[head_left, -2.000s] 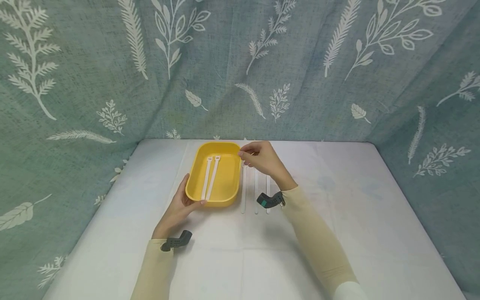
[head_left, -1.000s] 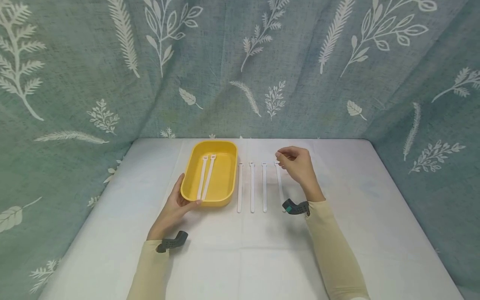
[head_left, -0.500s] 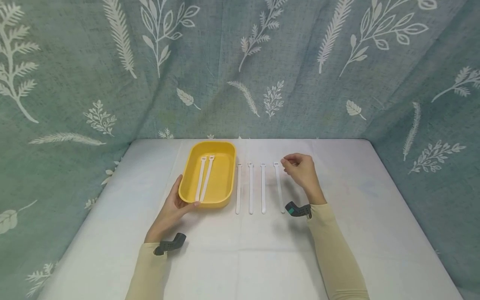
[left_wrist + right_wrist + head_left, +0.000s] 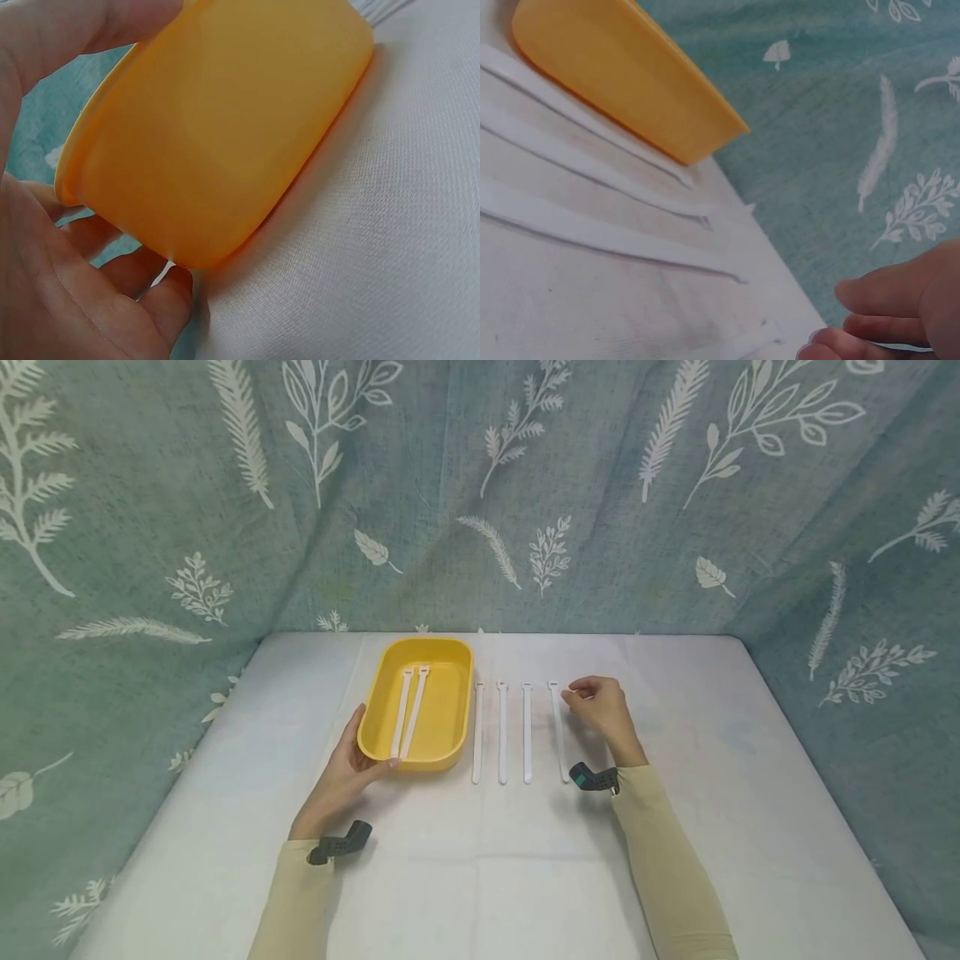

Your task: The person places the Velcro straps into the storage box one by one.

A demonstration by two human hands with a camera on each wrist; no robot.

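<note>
My left hand grips the near left corner of a yellow tray, thumb on its rim; in the left wrist view the fingers curl under the tray's wall. Inside the tray lie two white cable ties with slotted heads. Several more ties stand in a row on the table, heads away from me, among them the one nearest the tray. My right hand is loosely curled beside the head of the rightmost tie, which slants slightly. Its thumb and fingertips are right by that tie, with nothing seen between them.
A white cloth covers the table. Behind it hangs a green-blue curtain with white leaf prints, reaching round both sides. The tray's right wall is close beside the leftmost tie of the row.
My right hand has gone from the tray's right rim to the right end of the row, then slid down and right off the last tie's head. The left hand keeps holding the tray.
</note>
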